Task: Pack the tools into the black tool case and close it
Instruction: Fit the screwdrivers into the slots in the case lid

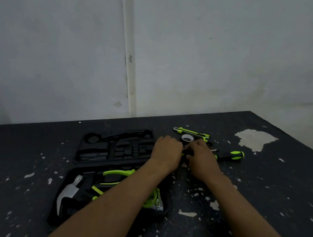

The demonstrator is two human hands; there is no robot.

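The black tool case (82, 149) lies open on the dark table, its moulded lid half at the back. The near half holds a hammer (69, 192), green-handled pliers (118, 172) and a green tape measure (152, 197). Right of the case, my left hand (165, 150) and my right hand (200, 156) meet over a small black-and-green tool (184, 154), fingers curled on it; most of it is hidden. Beyond the hands lie a roll of tape (187, 137), a green utility knife (191, 132) and a green-handled screwdriver (229, 155).
The table (260, 188) is black with chipped paint patches. It butts against a grey wall at the back, with a white pipe (128, 47) running down the wall. The table's left back corner shows near the frame's left side.
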